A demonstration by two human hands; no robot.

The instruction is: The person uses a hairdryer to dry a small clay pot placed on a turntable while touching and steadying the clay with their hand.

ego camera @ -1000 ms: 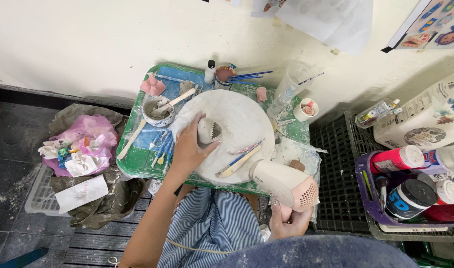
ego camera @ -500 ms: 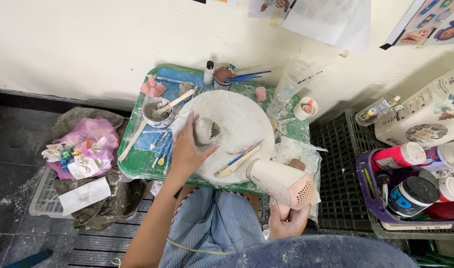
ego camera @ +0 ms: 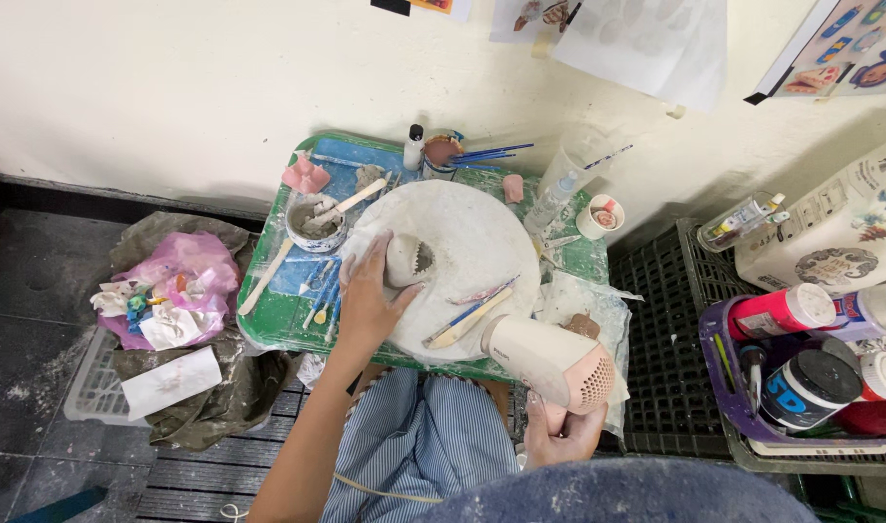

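My left hand [ego camera: 368, 300] grips a small pale clay cup [ego camera: 405, 260] with a jagged rim, lying on its side on a round white turntable [ego camera: 482, 232]. My right hand [ego camera: 559, 431] holds the handle of a pinkish-white hair dryer [ego camera: 549, 360], its nozzle aimed toward the cup from the lower right. Wooden and blue modelling tools [ego camera: 467, 320] lie on the turntable between dryer and cup. The turntable sits on a green tray table [ego camera: 274, 320].
A bowl of grey slip with a wooden stick [ego camera: 317, 221], brushes, a small bottle [ego camera: 415, 147] and pink sponge [ego camera: 305, 176] crowd the tray. A bag of rubbish [ego camera: 172, 291] lies left. A black crate [ego camera: 671, 339] and purple basket of paint jars [ego camera: 801, 378] stand right.
The clay cup has been tipped from more upright onto its side, its jagged opening now facing right. The hair dryer has stayed at about the same spot.
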